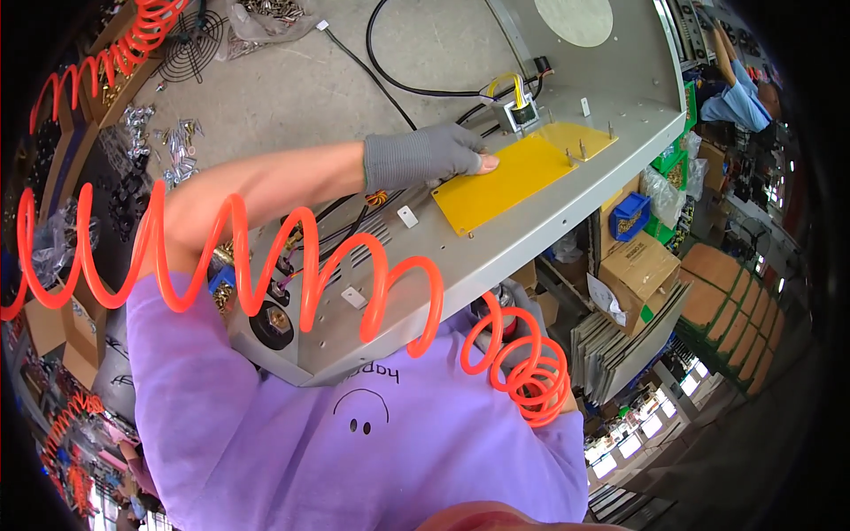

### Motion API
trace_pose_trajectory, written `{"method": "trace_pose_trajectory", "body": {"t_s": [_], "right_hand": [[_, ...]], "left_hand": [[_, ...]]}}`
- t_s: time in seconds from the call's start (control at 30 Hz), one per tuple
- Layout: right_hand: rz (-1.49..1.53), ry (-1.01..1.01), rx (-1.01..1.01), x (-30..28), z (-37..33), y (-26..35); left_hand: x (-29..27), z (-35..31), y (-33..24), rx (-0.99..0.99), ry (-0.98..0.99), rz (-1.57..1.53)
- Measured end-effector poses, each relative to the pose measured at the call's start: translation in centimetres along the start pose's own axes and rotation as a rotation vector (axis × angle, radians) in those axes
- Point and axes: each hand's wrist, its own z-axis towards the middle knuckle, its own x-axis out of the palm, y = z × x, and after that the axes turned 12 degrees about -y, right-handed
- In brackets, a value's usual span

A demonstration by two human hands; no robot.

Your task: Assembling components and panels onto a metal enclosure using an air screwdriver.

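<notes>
My left hand [434,152], in a grey glove with the thumb tip bare, reaches across from the left. Its thumb presses on the far edge of a yellow sheet [505,186], and its fingers are closed together there, partly hidden. Under the sheet is a grey metal panel [416,274], part of a cabinet; several thin metal posts [582,149] stand up around the sheet's right part. Just beyond the glove sits a small transformer-like block [516,115] with yellow wires. My right forearm [567,407] shows only slightly behind an orange coiled hose [531,372]; my right hand's fingers cannot be made out.
Another stretch of orange coiled hose [235,230] crosses before my left arm. Black cables [376,75] run over the cabinet's grey surface. Loose screws [181,146] and a round fan guard [190,49] lie at far left. Cardboard boxes [642,270] and blue bins [629,217] stand right.
</notes>
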Motion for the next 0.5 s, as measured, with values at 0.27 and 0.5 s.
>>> {"method": "trace_pose_trajectory", "body": {"t_s": [0.27,0.5], "right_hand": [[-0.184,0.018,-0.124,-0.6,0.3,-0.7],[-0.339,0.027,-0.233,-1.0,0.4,-1.1]], "left_hand": [[-0.1,-0.9,1.0,0.004,-0.006,-0.082],[-1.5,-3.8,0.4,-0.144,0.023,-0.047]]}}
